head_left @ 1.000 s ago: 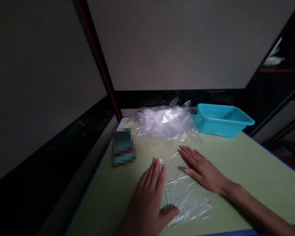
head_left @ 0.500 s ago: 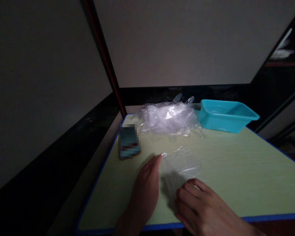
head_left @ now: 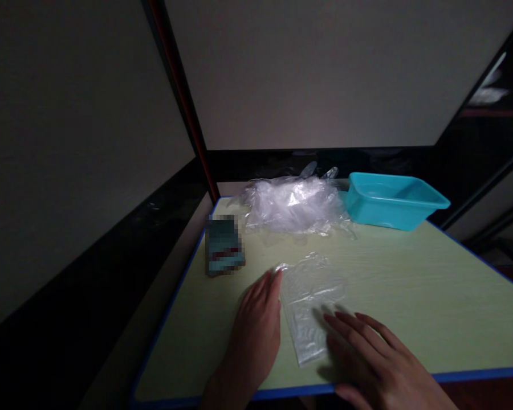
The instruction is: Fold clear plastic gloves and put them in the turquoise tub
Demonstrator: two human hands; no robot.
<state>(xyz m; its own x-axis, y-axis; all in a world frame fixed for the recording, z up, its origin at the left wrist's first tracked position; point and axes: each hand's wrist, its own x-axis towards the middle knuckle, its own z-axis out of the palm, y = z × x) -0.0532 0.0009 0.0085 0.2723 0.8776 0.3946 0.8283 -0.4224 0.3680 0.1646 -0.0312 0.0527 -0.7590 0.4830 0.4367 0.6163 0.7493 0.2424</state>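
Note:
A clear, thin plastic bag (head_left: pixel 310 302) lies flat and wrinkled on the table in front of me. Along its left side rests my left hand (head_left: pixel 259 324), fingers stretched out together, the tips touching the bag's upper left corner. Its thumb is hidden. My right hand (head_left: pixel 376 353) is over the bag's lower right side, with fingers spread and nothing in them. Whether its fingertips touch the plastic I cannot tell, and the hand hides part of that edge.
A heap of clear plastic bags (head_left: pixel 294 205) lies at the back of the table (head_left: pixel 419 285). Right of it stands a turquoise plastic basin (head_left: pixel 385 213). A blurred-out, phone-like object (head_left: pixel 224 245) lies near the left edge. Walls stand behind and to the left.
My right hand has opened from a curled shape and moved right, uncovering the bag's lower part, which now lies flatter. My left hand has stayed at the bag's left edge.

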